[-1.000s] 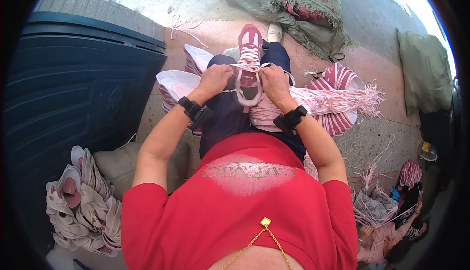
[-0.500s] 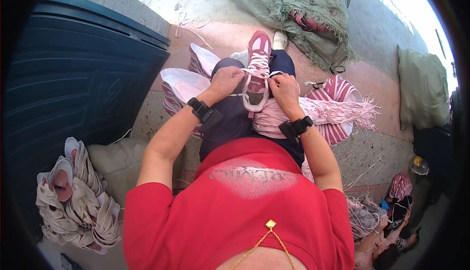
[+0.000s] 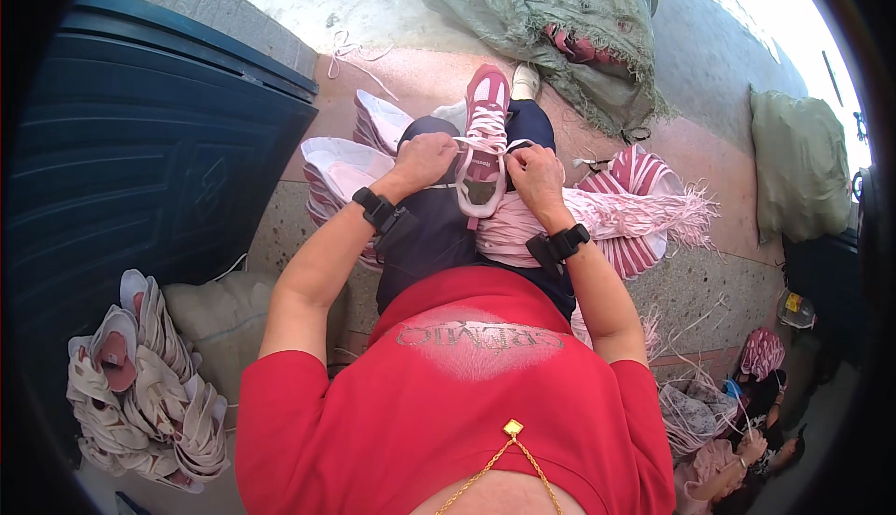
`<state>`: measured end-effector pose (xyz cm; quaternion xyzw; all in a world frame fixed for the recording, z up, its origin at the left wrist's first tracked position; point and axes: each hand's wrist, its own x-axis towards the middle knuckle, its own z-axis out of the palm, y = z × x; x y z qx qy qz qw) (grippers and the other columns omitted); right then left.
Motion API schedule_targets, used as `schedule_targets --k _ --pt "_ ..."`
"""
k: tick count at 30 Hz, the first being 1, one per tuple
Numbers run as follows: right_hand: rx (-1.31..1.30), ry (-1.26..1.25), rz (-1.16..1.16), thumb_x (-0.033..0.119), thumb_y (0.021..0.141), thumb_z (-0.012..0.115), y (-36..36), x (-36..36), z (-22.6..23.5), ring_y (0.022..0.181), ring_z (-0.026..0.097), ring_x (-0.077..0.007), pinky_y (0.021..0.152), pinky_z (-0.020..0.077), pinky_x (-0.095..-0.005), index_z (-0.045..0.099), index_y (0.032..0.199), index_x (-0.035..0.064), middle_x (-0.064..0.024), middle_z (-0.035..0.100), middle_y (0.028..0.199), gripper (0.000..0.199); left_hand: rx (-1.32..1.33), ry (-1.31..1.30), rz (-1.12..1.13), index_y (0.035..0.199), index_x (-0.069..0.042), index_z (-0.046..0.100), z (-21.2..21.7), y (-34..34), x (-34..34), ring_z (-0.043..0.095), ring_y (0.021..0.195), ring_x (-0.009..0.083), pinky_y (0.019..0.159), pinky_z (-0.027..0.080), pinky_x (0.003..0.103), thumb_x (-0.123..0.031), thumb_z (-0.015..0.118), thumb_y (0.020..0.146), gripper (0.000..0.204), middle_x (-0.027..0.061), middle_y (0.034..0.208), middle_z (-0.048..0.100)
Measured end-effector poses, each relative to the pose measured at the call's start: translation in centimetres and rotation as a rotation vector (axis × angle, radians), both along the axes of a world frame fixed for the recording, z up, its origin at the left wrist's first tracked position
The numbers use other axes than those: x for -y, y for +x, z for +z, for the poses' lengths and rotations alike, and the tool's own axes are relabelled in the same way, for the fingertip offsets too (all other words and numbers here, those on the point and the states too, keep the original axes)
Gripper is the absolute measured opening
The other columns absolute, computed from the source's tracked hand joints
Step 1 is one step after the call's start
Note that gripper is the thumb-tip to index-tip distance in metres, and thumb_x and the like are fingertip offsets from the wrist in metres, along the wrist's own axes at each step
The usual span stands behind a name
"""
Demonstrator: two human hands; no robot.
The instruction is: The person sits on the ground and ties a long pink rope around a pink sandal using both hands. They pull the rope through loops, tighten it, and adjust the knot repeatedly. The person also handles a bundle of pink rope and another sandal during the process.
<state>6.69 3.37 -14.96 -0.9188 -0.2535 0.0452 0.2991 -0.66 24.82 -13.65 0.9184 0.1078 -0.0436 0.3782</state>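
A dark pink and white shoe upper (image 3: pixel 484 116) lies over my legs, toe pointing away and heel opening towards me. White shoelace (image 3: pixel 485 145) criss-crosses its front. On the left side of the upper, my left hand (image 3: pixel 427 159) is closed in a pinch on one end of the lace. My right hand (image 3: pixel 537 175), on the other side, has its fingers pinched at the other lace end. Beneath my right forearm, a thick bundle of pale pink laces (image 3: pixel 602 221) lies across my lap.
Stacked pink and white uppers (image 3: pixel 341 174) stand left of my legs; striped ones (image 3: pixel 644 174) lie right. Whitish uppers (image 3: pixel 154 394) are heaped by a blue door (image 3: pixel 159 142). A green woven sack (image 3: pixel 551 11) lies ahead, another (image 3: pixel 801 165) far right. Another person's hand (image 3: pixel 751 445) shows lower right.
The whole view has shifted slightly. My hands keep nearly the same pinch on the lace ends beside the upper. At lower right, the other person's hand has moved.
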Motion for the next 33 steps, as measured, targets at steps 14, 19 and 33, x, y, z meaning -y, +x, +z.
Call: schedule_targets --k 14,19,33 --pt "0.029 0.024 0.025 0.025 0.078 0.062 -0.2 -0.2 0.2 0.082 0.056 -0.0288 0.07 0.0412 -0.0445 0.068 0.071 0.0076 -0.009 0.062 0.08 0.019 0.003 0.442 -0.08 0.078 -0.01 0.067 1.8 1.0 2.8 0.061 0.077 0.0291 0.067 0.044 0.047 -0.025 0.054 0.083 0.02 0.0115 0.074 0.065" --pt "0.08 0.012 0.027 0.025 0.078 0.061 -0.1 -0.3 0.4 0.085 0.056 -0.0283 0.071 0.0407 -0.0437 0.068 0.074 0.0077 -0.0087 0.062 0.081 0.019 0.002 0.392 -0.025 0.077 -0.01 0.067 2.0 1.0 3.4 0.06 0.078 0.0289 0.067 0.043 0.045 -0.026 0.055 0.083 0.021 0.0106 0.074 0.065" --pt "0.129 -0.108 0.161 0.017 0.082 0.056 1.9 2.0 -0.4 0.082 0.056 -0.0256 0.074 0.0388 -0.0395 0.065 0.087 0.0109 -0.0061 0.06 0.079 0.012 0.367 0.637 -0.223 0.083 -0.012 0.059 1.0 -0.1 1.8 0.051 0.081 0.0221 0.069 0.036 0.037 -0.013 0.057 0.075 0.009 0.0029 0.076 0.056"
